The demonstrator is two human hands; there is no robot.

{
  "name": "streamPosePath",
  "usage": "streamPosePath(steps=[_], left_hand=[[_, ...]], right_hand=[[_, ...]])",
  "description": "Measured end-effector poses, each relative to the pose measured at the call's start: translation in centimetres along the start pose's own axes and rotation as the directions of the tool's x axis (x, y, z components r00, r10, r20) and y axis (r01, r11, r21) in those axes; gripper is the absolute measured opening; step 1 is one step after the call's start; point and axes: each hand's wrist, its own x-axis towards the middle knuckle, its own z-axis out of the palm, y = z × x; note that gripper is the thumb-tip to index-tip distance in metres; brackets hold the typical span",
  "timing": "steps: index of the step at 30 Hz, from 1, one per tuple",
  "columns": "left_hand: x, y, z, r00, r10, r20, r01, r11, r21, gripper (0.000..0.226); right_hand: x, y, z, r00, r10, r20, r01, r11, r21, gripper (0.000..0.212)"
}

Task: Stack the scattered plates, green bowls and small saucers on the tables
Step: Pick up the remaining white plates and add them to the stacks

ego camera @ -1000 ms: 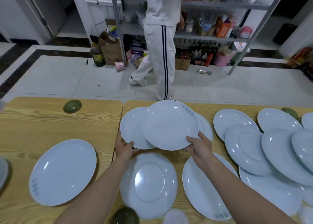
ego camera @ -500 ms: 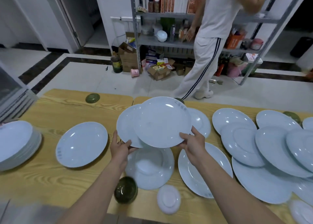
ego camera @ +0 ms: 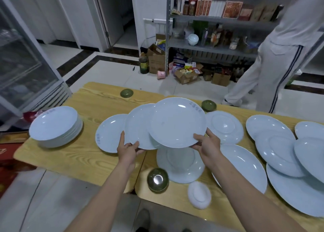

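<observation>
Above tables (ego camera: pixel 84 158) | two overlapping plates (ego camera: pixel 177 123) | near rims gripped by hands (ego camera: pixel 128 152) (ego camera: pixel 207 147)

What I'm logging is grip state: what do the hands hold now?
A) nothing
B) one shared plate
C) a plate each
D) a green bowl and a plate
C: the left hand grips the left plate by its near rim; the right hand grips the right plate, which overlaps it.

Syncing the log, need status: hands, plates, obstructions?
Left hand grips left plate, right hand grips right plate, rims overlapping above table. Plate stack at far left. Loose plate lies between.
</observation>
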Motion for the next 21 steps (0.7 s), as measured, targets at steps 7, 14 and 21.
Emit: streamPosePath(steps=[7,14,21], left_hand=[[2.8,2.0,-5.8,0.999,-0.022,-0.026,0.022,1.0,0.013,0.083],[6.0,3.1,-10.7,0.998,-0.051,-0.026,0.051,0.998,0.023,0.084],[9.3,3.5,-13.8,0.995,-0.094,-0.043,0.096,0.995,0.039,0.085]], right_hand=[[-0.5,3.3,5.4,1.0,0.004,0.005,-0.004,1.0,0.017,0.054],[-0.1,6.5,9.3,0.999,0.036,-0.021,-0.036,0.999,0.03,0.058],[0.7,9.0,11.2,0.997,0.055,-0.056,-0.054,0.998,0.016,0.056]])
